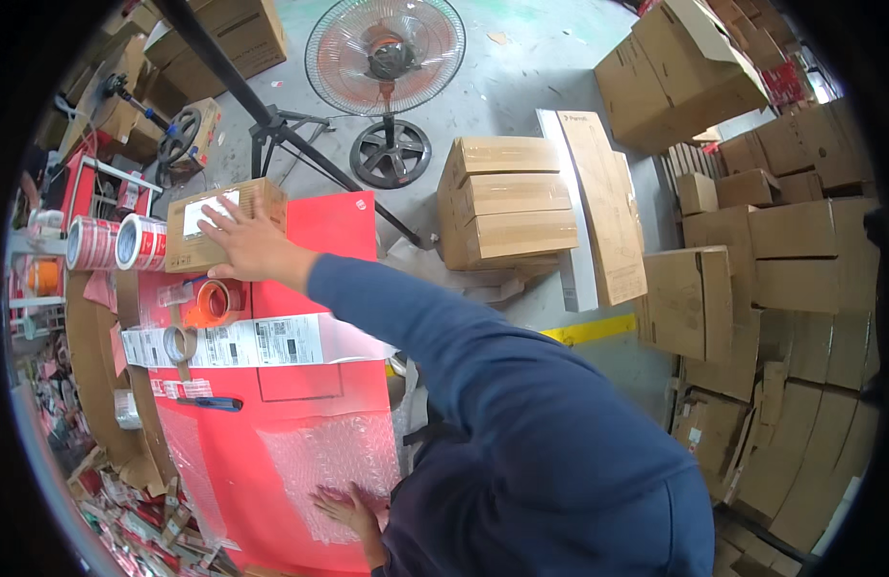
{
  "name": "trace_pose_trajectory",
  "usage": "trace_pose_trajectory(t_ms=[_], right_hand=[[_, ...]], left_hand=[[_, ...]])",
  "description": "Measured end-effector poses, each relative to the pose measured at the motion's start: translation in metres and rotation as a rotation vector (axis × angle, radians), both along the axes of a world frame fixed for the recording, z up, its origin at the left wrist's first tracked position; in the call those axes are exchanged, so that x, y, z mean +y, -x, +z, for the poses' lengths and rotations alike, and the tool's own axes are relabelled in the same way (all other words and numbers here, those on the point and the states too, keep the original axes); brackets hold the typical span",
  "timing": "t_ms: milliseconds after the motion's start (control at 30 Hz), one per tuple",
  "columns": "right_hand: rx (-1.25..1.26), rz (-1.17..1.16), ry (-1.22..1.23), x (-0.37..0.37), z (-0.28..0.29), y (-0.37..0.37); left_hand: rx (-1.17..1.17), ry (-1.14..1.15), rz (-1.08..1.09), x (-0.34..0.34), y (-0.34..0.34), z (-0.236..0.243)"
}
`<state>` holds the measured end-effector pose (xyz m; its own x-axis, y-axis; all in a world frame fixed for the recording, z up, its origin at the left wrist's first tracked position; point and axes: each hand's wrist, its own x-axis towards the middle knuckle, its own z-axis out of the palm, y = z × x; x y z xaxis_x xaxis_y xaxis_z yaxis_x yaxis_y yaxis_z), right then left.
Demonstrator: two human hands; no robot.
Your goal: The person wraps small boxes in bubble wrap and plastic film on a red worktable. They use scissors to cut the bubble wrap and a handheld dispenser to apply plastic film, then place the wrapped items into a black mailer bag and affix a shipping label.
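Observation:
My right hand (238,238) lies on a small cardboard box (199,255) at the far end of the red table top (271,394). Its fingers are spread over the white label (214,213). My left hand (348,510) rests flat, fingers apart, on a sheet of bubble wrap (319,452) at the lower end of the table. Between the hands lie a strip of printed white labels (233,344), an orange tape roll (214,301), a brown tape roll (180,343) and a dark blue utility knife (211,404).
Two red-and-white tape rolls (139,242) stand beside the small box. A pedestal fan (387,58) and a black tripod leg (319,173) stand beyond the table. Stacked cartons (507,202) and a long flat box (603,212) stand on the floor; more boxes (800,240) line the right.

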<state>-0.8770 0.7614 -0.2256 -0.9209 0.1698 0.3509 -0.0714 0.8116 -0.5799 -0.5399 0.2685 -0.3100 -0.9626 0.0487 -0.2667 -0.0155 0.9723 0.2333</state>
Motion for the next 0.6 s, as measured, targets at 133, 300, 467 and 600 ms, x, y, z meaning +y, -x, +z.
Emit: trace_pose_trajectory(t_ms=[133,300,467,600], right_hand=[[0.201,-0.301,-0.107,0.091,-0.071,-0.122],[-0.478,-0.847,0.167,0.225,-0.16,-0.371],[-0.991,-0.501,-0.281,0.237,-0.194,-0.467],[-0.933,-0.524,-0.346,0.254,-0.177,-0.436]], left_hand=[[-0.01,-0.033,0.024,0.0,-0.001,-0.007],[0.031,-0.082,-0.03,0.006,0.004,0.001],[-0.111,-0.127,-0.041,-0.001,0.009,0.025],[-0.135,-0.16,-0.066,-0.006,0.012,0.035]])
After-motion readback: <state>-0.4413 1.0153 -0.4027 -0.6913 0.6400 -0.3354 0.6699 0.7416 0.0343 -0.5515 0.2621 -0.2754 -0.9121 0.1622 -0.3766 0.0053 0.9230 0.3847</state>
